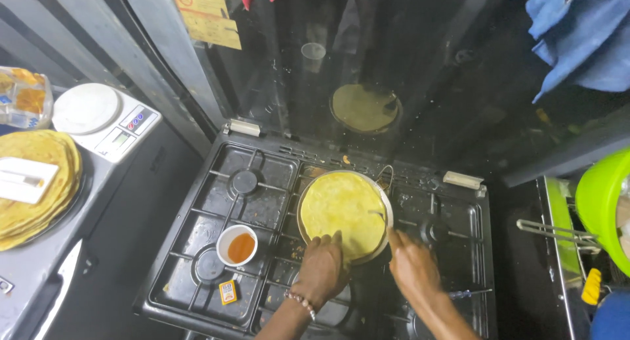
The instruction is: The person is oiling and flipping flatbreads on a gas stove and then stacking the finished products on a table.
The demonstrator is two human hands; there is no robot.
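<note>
One flatbread [342,212] cooks pale yellow in the pan [387,207], left hand [323,268] flat-fingered on its edge, right hand [412,264] pinching a spoon [379,215], cooked stack [39,182] waiting aside.

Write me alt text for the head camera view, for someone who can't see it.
Seen from above, a person's left hand presses the near edge of a yellow flatbread in a round pan on a black gas stove, while the right hand holds a thin utensil over it. A small bowl of amber liquid sits left of the pan, and a stack of flatbreads lies on the left counter.
</note>
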